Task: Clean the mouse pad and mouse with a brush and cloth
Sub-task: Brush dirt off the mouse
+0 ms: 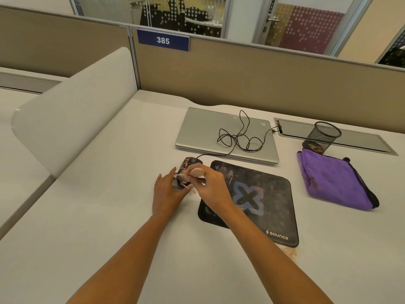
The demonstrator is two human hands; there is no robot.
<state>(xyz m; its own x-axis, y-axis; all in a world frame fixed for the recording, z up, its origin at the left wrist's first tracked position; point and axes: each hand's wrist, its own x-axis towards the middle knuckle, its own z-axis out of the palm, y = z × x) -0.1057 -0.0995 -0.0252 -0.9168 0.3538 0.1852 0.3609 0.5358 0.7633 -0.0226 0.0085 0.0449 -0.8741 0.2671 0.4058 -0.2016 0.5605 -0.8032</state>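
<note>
A black wired mouse [186, 165] smeared with pale dirt lies on the desk just left of the mouse pad. My left hand [167, 195] holds its near end. My right hand [210, 187] grips a wooden-handled brush [196, 172], whose bristles press on the mouse. The black mouse pad [263, 198], with a blue X and dusty smears, lies to the right under my right wrist. A folded purple cloth [333, 183] sits further right.
A shut silver laptop [208, 132] lies behind the pad with the mouse cable [238, 137] coiled on it. A black mesh pen cup [322, 137] stands behind the cloth. Crumbs [289, 252] lie at the pad's near right corner. A white divider [72, 115] rises at left.
</note>
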